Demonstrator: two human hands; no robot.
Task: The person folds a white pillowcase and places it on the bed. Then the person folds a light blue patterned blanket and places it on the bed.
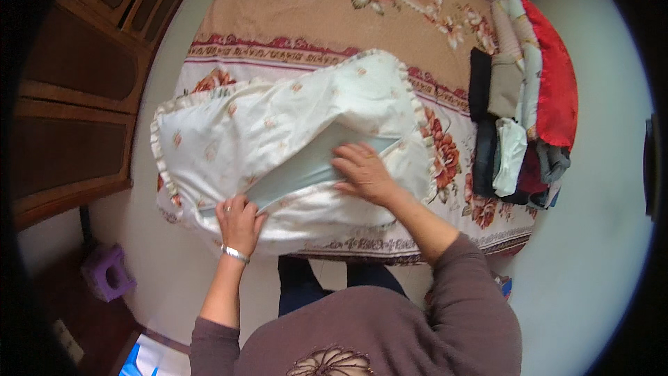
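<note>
A cream floral pillowcase or cushion cover with a ruffled edge (313, 99) lies on the patterned bedspread (292, 15), its long opening parted to show a pale blue-green inside (302, 167). My left hand (240, 219), with a ring and a silver bracelet, grips the cloth at the left end of the opening. My right hand (365, 172) lies over the right part of the opening, its fingers apart on the pale inner cloth. No held thing shows under it.
Folded clothes lie along the bed's right edge, among them a red cloth (553, 78), a black garment (480, 83), and a white bundle (510, 156). Wooden cabinets (78, 141) stand at the left. A purple plastic stool (108, 273) is at the lower left.
</note>
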